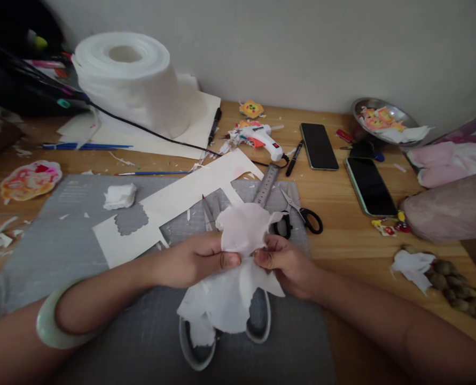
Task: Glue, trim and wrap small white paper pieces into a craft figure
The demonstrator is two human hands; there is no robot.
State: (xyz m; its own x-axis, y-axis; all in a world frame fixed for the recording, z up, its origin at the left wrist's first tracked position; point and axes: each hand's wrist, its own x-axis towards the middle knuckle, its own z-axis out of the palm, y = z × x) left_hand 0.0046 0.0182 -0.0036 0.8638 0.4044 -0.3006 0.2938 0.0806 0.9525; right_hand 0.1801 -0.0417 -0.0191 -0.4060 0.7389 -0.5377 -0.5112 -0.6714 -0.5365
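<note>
My left hand (205, 260) and my right hand (288, 264) pinch a white tissue-like piece (243, 227) between thumbs and fingers. Its upper part is rounded and smooth, with a ragged edge. More thin white sheet (225, 299) hangs below my thumbs, with torn, pointed edges. Whether it joins the upper part is hidden by my thumbs. Under it, on the grey cutting mat (113, 337), lie two grey loops (197, 347) that look like scissor handles. Black-handled scissors (302, 211) lie just beyond my right hand, beside a steel ruler (266, 184).
White card (189, 198) with cut-outs and a folded white wad (119, 196) lie on the mat. Behind are a large white roll (125, 80), a glue gun (262, 139) and two phones (319, 146). A metal bowl (356, 109) with coloured pieces stands far right.
</note>
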